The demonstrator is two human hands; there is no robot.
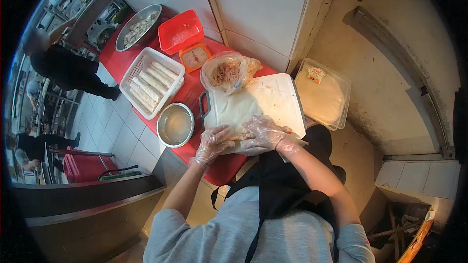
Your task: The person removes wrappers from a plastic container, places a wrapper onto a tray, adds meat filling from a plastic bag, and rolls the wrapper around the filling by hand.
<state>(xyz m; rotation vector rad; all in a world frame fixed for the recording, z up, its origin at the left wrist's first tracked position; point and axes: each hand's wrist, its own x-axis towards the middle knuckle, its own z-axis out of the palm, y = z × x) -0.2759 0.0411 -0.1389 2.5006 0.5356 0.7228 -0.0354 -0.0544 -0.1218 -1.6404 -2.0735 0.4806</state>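
A white cutting board [280,102] lies before me, with a pale, thin wrapper sheet [236,109] spread over its left part. Along the board's near edge is a line of meat filling [239,137] at the wrapper's near end. My left hand [213,143], in a clear plastic glove, grips the left end of the filled wrapper. My right hand [265,134], also gloved, has its fingers curled over the filling further right. The fingers partly hide the wrapper's fold. Beyond the board's far edge sits a plastic bag of shredded meat filling [225,74].
Left of the board are a metal bowl of liquid [175,125] and a white basket [174,90] with several rolls [151,85]. Further back are an orange scale [195,56], a red container [180,31] and a metal basin [141,27]. A stacked-wrapper container [321,95] stands right. Two people work at left.
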